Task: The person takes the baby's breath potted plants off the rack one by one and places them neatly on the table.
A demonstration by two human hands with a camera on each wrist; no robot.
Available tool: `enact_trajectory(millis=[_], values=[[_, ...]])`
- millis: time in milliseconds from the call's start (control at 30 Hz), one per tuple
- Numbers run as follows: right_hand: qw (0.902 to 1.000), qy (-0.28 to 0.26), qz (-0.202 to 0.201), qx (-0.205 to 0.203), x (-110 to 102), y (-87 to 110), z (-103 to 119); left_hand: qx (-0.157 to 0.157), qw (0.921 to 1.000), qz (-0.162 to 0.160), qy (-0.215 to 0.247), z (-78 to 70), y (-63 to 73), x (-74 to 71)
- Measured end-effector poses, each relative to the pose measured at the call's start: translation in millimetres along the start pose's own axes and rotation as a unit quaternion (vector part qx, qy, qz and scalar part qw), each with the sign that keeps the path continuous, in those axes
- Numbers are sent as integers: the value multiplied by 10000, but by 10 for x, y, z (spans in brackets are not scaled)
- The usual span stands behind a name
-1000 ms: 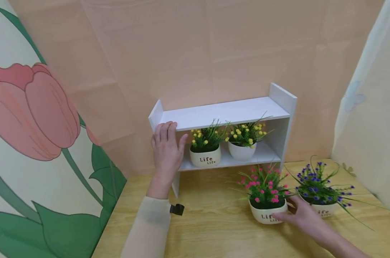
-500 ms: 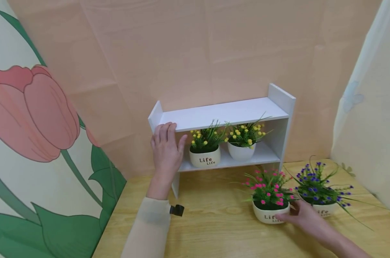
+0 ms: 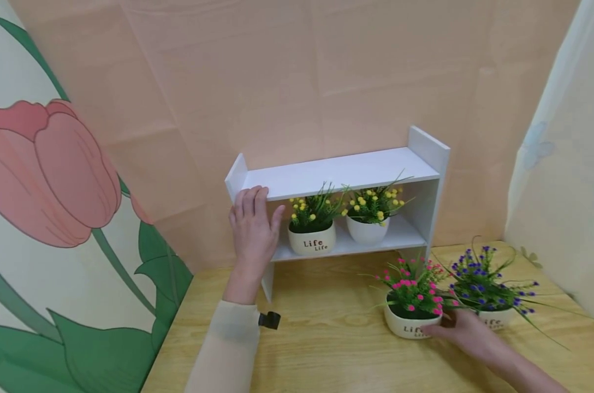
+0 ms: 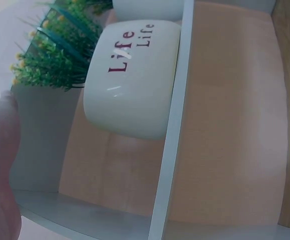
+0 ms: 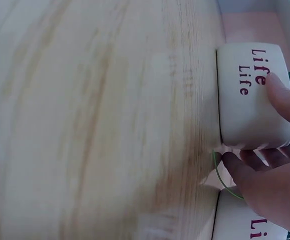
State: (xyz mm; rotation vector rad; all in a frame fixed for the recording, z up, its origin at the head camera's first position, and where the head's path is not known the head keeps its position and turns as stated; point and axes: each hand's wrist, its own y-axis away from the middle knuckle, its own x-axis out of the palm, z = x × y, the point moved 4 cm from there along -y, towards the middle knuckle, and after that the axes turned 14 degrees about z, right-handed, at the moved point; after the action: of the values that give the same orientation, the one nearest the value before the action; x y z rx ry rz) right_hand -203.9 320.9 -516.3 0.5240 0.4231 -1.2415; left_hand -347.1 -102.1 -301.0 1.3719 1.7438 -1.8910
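Observation:
My right hand (image 3: 466, 330) holds a white "Life" flowerpot (image 3: 409, 326) of pink artificial flowers by its right side. In the right wrist view the thumb (image 5: 285, 100) presses the lettered front and the other fingers reach around the side, with the pot's base at the tabletop. My left hand (image 3: 254, 232) rests with extended fingers on the upper left front edge of a white two-tier shelf (image 3: 326, 172). On the lower tier stand two white pots of yellow flowers, a lettered left pot (image 3: 313, 240) and a plain-fronted right pot (image 3: 368, 232).
A white pot with purple flowers (image 3: 498, 319) stands just right of my right hand, its long grass blades spreading outward. The wooden table (image 3: 326, 349) runs under the shelf to a peach cloth backdrop (image 3: 326, 82). Tulip-printed panel (image 3: 46, 180) borders the left.
The pink-flowered pot has shifted a little to the right along with my right hand, mostly in the first half second. My left hand and the shelf stay put.

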Motion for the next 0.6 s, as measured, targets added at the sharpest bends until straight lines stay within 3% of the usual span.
enact_trajectory(millis=[600], values=[[9993, 266, -51, -268, 3, 13, 41, -2, 9998, 160, 71, 7, -1, 0]])
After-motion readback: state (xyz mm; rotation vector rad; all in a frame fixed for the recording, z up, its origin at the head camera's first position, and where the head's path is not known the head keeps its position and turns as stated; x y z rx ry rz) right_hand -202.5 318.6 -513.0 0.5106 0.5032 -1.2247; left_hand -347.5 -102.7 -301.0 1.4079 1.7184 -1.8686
